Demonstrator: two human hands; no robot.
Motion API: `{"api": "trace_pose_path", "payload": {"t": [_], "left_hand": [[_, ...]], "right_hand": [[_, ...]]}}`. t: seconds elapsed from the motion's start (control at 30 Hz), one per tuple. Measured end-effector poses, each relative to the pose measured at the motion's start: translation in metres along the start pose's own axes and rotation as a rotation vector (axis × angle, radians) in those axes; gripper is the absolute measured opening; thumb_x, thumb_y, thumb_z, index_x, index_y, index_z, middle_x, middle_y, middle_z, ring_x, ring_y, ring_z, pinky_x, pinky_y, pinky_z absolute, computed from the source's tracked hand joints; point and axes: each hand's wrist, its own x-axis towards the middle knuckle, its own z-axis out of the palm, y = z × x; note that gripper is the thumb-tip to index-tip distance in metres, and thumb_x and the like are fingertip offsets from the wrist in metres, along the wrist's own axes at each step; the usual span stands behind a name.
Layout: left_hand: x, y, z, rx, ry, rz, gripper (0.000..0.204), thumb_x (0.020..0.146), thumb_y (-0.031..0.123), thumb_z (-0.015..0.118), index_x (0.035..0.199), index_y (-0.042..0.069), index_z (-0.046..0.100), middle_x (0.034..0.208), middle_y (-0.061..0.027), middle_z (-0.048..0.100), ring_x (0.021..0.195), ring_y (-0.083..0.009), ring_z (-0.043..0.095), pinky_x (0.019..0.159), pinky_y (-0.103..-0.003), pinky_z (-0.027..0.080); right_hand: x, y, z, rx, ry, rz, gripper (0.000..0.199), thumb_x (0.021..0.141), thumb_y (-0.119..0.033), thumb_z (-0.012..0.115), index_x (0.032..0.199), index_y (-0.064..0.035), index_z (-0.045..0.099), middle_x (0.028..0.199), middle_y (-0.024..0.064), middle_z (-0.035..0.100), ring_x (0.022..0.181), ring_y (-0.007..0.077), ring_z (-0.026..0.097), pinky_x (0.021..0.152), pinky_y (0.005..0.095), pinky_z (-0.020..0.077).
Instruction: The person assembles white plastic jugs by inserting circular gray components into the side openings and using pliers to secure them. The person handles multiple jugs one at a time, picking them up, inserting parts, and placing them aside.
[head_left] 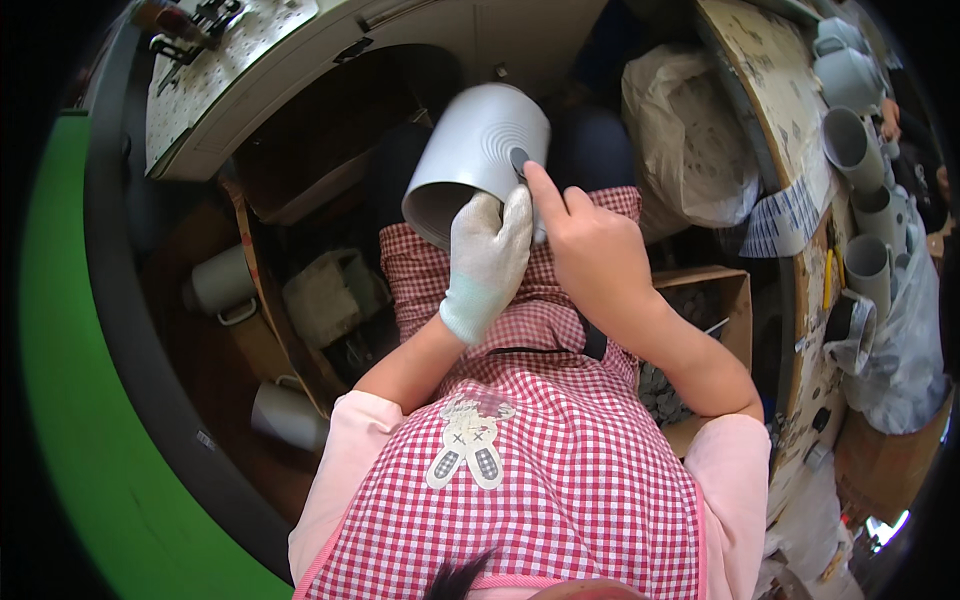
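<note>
A light grey cylindrical container (468, 138), apparently a large mug body, lies tilted above my lap with its open end toward me. My left hand (486, 240), in a white knitted glove, is closed on its rim, some fingers inside the opening. On the wall sit fine concentric rings and a small dark grey disc (519, 160). My bare right hand (592, 238) has its index fingertip against that disc, the other fingers curled in. Its thumb is hidden. A grey strip, perhaps a handle, shows between the hands.
A cardboard box (738, 310) of small grey discs stands by my right forearm. Beyond it is a plastic-lined container (690, 140). Several grey mugs (868, 262) line the right-hand table (800, 345). Two more mugs (222, 280) lie at lower left. A white bench (235, 75) stands ahead.
</note>
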Motion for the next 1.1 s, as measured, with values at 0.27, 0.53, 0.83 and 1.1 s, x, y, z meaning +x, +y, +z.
{"api": "trace_pose_path", "payload": {"t": [0.27,0.53,0.83,1.1], "left_hand": [[0.006,0.004,-0.022,-0.292,0.045,-0.075,0.036,0.107,0.023,0.060,0.127,-0.007,0.063,0.114,-0.0116,0.072,0.100,-0.0139,0.067,0.085,-0.028,0.055],[0.000,0.006,-0.047,-0.392,0.026,0.069,0.039,0.098,0.026,0.075,0.122,-0.003,0.066,0.105,-0.0090,0.073,0.100,-0.0162,0.069,0.089,-0.029,0.054],[0.040,-0.036,-0.055,-0.550,-0.096,0.052,0.035,0.101,0.024,0.069,0.125,-0.001,0.064,0.116,-0.0060,0.069,0.105,-0.0165,0.064,0.098,-0.034,0.050],[0.056,0.022,-0.063,-0.046,-0.238,0.006,0.061,0.105,0.019,0.059,0.157,-0.002,0.036,0.154,-0.0148,0.050,0.137,-0.0232,0.051,0.112,-0.038,0.045]], "right_hand": [[0.023,0.026,0.018,0.746,0.302,-0.132,0.038,0.101,-0.007,0.061,0.138,-0.0122,0.064,0.085,0.0096,0.067,0.062,0.0157,0.061,0.057,0.0332,0.0507],[0.029,0.126,0.006,1.669,0.207,0.596,0.065,0.095,-0.057,0.072,0.133,-0.0047,0.061,0.081,-0.0038,0.056,0.058,0.0018,0.046,0.052,0.0166,0.0379],[0.047,0.083,-0.034,0.911,0.565,0.247,0.074,0.079,-0.057,0.086,0.126,-0.0036,0.067,0.109,0.0055,0.070,0.077,0.0098,0.066,0.060,0.0237,0.0511],[0.061,0.159,-0.057,1.730,-0.028,0.254,0.044,0.099,-0.056,0.064,0.106,-0.0129,0.068,0.078,-0.0092,0.055,0.055,-0.0007,0.039,0.049,0.0155,0.0290]]}}
